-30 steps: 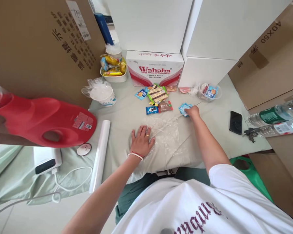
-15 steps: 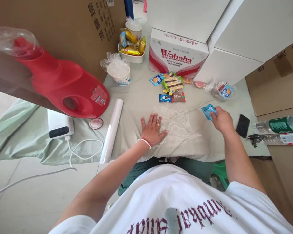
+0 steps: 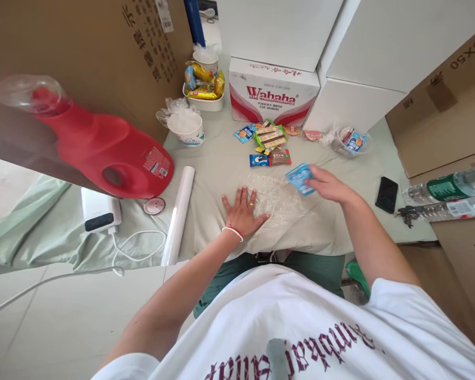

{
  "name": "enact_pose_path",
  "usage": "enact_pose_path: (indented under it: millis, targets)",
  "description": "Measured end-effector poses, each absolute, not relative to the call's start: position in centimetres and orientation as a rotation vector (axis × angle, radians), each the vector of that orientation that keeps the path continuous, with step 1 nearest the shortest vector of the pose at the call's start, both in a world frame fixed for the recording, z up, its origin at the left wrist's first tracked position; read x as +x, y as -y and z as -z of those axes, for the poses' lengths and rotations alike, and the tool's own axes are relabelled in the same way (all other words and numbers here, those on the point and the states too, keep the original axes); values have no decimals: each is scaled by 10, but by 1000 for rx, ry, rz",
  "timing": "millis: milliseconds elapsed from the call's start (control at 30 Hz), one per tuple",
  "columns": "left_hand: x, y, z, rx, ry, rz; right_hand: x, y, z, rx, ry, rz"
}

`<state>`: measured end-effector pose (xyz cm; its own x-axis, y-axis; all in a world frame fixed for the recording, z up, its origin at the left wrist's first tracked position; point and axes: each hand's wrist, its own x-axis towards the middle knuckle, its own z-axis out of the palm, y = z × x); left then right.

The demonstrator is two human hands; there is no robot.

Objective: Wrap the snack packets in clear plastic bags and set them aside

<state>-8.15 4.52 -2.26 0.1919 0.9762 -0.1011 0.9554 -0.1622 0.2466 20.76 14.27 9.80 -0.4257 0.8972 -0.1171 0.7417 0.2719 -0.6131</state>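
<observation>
Blue packaging (image 3: 298,179), pinched in the right hand (image 3: 328,183), has moved from right of the clear film (image 3: 279,205) to above its upper right edge, near mid-frame, while the left hand (image 3: 242,212) stays spread flat at the film's left. Wrapped snacks (image 3: 271,138) lie just beyond, before the Wahaha box (image 3: 272,97) at upper centre; a red jug (image 3: 103,142) fills the left.

Head camera, one: sat above my shirt (image 3: 261,306), faced forward and down, near my left hand (image 3: 240,215), right hand (image 3: 328,184) and table (image 3: 217,158).
</observation>
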Motion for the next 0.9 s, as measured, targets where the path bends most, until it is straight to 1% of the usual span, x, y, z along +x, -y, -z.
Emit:
enact_pose_path:
  millis: [33,100,167,233,367,533,633,800,900]
  targets:
    - [-81,-45,23,2220,-1848,-122,189,-146,-97,-1398,2444,-1008]
    - [-81,-45,24,2230,-1864,-135,153,-150,-90,-1229,2723,-1095]
    - [-80,-44,25,2233,-1885,-141,123,-148,-79,-1177,2949,-1009]
    - [-80,-44,26,2233,-1896,-135,103,-142,-68,-1206,3098,-838]
    - [-81,-44,26,2238,-1876,-127,86,-118,-51,-1257,3108,-542]
    - [-81,-44,25,2232,-1864,-146,93,-90,-40,-1169,2985,-467]
    - [-81,-44,25,2231,-1857,-145,103,-92,-40,-1117,2910,-551]
    - [-83,-45,27,2251,-1862,-154,109,-119,-38,-1087,2898,-879]
    - [-85,-45,27,2265,-1852,-164,103,-124,-27,-1079,2966,-886]
